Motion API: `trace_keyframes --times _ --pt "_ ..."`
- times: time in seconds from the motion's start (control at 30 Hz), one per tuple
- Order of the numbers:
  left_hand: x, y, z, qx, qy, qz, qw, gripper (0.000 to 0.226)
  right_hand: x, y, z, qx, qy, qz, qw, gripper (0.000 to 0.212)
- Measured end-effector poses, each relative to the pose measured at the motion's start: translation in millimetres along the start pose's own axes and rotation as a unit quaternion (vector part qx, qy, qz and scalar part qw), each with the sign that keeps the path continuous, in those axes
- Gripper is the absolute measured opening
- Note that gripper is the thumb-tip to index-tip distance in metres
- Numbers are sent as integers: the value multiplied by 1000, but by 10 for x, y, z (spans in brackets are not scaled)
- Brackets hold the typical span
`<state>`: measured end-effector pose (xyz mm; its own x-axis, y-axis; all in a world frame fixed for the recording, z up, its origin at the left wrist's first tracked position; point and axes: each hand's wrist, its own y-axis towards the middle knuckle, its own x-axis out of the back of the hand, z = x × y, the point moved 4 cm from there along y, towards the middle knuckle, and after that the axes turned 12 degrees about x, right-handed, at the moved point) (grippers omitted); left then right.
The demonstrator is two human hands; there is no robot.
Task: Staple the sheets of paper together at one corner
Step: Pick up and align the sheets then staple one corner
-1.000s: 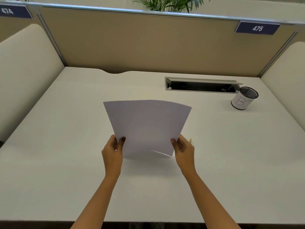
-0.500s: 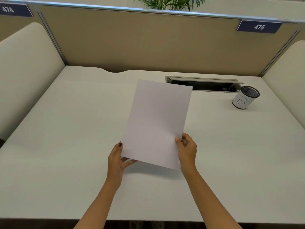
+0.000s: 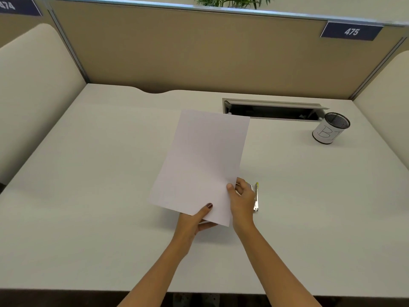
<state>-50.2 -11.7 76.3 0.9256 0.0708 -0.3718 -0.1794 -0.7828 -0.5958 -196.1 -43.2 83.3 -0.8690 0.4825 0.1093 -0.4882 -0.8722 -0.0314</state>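
Left hand (image 3: 194,220) and right hand (image 3: 241,200) both pinch paper (image 3: 203,165) near edge; stapler (image 3: 256,197) at 3 o'clock of right hand.

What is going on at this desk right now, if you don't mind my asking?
A person is holding a few sheets of paper above the desk with both hands. The left hand pinches the near edge, thumb on top, and the right hand grips the right edge. A stapler lies on the desk just beyond the right hand, untouched. Whether a staple is in yet cannot be seen. A mesh pen cup stands at the far right.
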Motion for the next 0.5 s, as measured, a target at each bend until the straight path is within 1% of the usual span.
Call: trace_keyframes --times 0.1,0.17,0.4,0.5 --pt "-50 10 -8 4 -9 -7 1000 42 -25 -14 57 12 8 10 1000 21" --pt "-57 10 -17 1 -5 -8 1000 43 -24 -1 91 24 20 17 999 20" --pt "-17 15 -71 -19 39 -46 998 54 -44 50 141 41 32 49 997 23" --pt "13 27 -104 -34 57 -55 996 60 -41 79 141 35 42 69 996 19"
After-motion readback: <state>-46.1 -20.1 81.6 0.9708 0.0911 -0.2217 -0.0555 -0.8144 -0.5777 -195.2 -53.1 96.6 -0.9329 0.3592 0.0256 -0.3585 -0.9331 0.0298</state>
